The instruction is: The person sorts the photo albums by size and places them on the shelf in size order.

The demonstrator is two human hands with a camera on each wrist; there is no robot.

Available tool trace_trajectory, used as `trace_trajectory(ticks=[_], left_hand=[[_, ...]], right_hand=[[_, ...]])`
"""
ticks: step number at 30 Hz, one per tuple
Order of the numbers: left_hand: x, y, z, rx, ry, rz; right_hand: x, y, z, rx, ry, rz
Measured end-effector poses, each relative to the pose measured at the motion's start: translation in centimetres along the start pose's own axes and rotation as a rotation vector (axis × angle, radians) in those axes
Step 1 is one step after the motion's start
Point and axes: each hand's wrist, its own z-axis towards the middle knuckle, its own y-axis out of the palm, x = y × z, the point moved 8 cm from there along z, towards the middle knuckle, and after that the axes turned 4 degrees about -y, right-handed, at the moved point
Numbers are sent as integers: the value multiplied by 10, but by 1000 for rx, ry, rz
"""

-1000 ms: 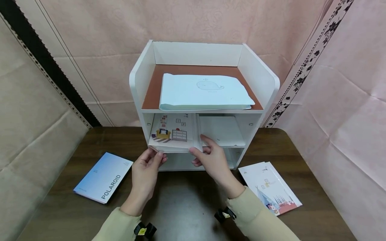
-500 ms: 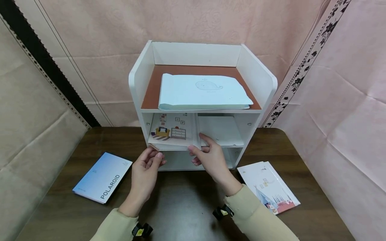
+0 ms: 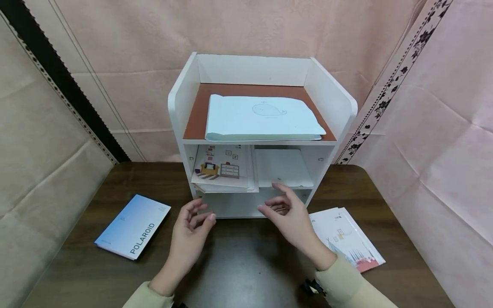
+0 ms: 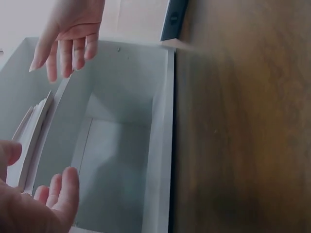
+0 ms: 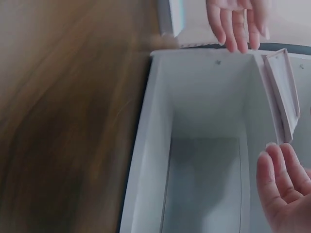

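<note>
A small stack of booklets (image 3: pixel 223 169), the top one printed with furniture drawings, lies on the left part of the white rack's middle shelf (image 3: pixel 285 167). Its lower edges fan out slightly at the shelf front. My left hand (image 3: pixel 191 233) is just below and in front of the stack's left corner, fingers loosely bent, holding nothing. To the right, my right hand (image 3: pixel 290 220) hovers before the shelf front with thumb and index finger apart, also holding nothing. In the left wrist view the booklets (image 4: pixel 31 141) sit on the shelf between both hands.
On the rack's top shelf lies a pale blue whale-print booklet (image 3: pixel 263 117). A blue POLAROID booklet (image 3: pixel 132 226) is on the wooden table (image 3: pixel 235 273) at left. Another illustrated booklet (image 3: pixel 346 235) lies at right, partly behind my right forearm. Pink curtains (image 3: pixel 254 25) hang behind.
Both hands have let go of the booklets and drawn back from the shelf front. The right hand has moved right and down. The stack now rests on the shelf.
</note>
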Motion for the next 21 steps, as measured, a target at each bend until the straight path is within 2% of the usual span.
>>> trace_trajectory(ticks=[4, 12, 21], left_hand=[[-9, 8, -4, -49, -59, 24], [-24, 25, -13, -124, -177, 55], [-43, 43, -23, -149, -252, 89]], right_hand=[[11, -15, -14, 16, -32, -88], [30, -50, -41, 13, -25, -313], [70, -93, -56, 59, 110, -458]])
